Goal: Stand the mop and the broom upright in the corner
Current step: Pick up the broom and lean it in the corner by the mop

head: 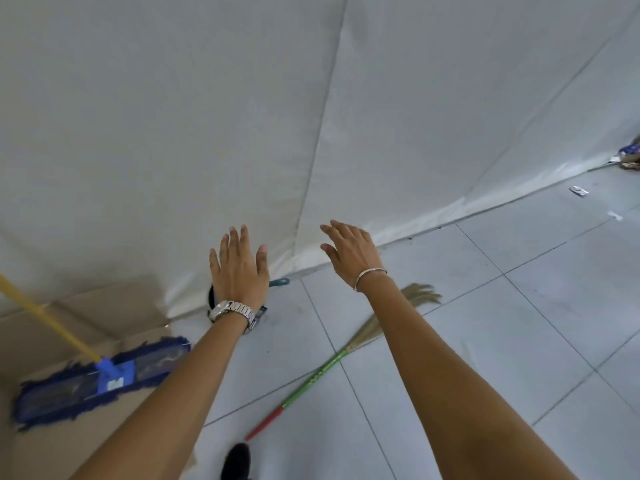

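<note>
A flat mop (104, 374) with a blue fringed head and a yellow handle rests on cardboard at the lower left, its handle rising toward the left edge. The broom (322, 368) lies flat on the tiled floor, with straw bristles pointing at the wall and a green and red handle pointing toward me. My left hand (239, 268) is stretched out with fingers apart, holding nothing, above the corner where the white cloth walls meet. My right hand (353, 252) is also open and empty, above the broom's bristles.
Flattened cardboard (69, 441) covers the floor at the left. A dark round object (212, 294) with a teal handle (280, 282) sits in the corner behind my left wrist. My black shoe (237, 460) shows at the bottom. Small litter (579, 190) lies far right.
</note>
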`<state>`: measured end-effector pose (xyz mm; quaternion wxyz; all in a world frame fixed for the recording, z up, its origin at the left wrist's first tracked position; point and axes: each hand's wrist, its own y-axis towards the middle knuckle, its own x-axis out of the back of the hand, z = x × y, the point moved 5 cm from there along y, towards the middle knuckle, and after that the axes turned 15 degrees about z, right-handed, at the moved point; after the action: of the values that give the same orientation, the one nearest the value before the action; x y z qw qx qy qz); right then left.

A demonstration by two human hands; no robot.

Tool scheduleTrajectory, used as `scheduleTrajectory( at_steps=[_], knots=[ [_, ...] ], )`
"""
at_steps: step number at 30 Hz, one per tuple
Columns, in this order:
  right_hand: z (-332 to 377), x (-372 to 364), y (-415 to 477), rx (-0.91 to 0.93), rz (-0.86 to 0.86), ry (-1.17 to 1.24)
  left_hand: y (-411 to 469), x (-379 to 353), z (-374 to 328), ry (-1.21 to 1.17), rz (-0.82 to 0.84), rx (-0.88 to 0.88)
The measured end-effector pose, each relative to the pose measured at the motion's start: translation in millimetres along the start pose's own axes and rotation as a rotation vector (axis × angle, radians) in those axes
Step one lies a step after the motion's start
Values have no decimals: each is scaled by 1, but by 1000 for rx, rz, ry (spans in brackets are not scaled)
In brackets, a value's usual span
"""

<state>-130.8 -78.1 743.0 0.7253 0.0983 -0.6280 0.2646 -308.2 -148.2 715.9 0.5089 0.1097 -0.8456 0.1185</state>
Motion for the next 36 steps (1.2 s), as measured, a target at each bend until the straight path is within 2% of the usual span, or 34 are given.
scheduleTrajectory(
  at_steps=[7, 12, 14, 17, 21, 24, 27, 30, 32, 35, 36],
  knots=[
    [-77, -53, 25, -31, 144, 14, 47, -80, -17, -9, 89, 68],
    [-146, -124, 60, -61, 280, 26, 93, -175, -11, -52, 182, 147],
    [-175, -168, 77, -90, 336, 51, 102, -227, 1, -26, 242, 237],
    [-207, -233, 101, -131, 403, 86, 112, -288, 21, -23, 233, 313],
    [-251, -366, 143, -92, 577, 74, 115, -411, 65, -33, 326, 464],
    [-275, -458, 165, -41, 665, 48, 109, -497, 101, -74, 333, 594],
    [-289, -539, 181, 11, 709, 38, 91, -582, 138, -68, 408, 760],
    [-299, -627, 185, 82, 798, 9, 57, -664, 176, -176, 437, 1013],
    [-305, -683, 183, 119, 857, -29, 34, -711, 200, -408, 361, 1270],
    [-309, -742, 180, 169, 944, -89, -3, -772, 246, -860, 131, 1687],
    [-311, -752, 180, 183, 958, -106, -10, -783, 257, -1029, 69, 1776]
  ],
)
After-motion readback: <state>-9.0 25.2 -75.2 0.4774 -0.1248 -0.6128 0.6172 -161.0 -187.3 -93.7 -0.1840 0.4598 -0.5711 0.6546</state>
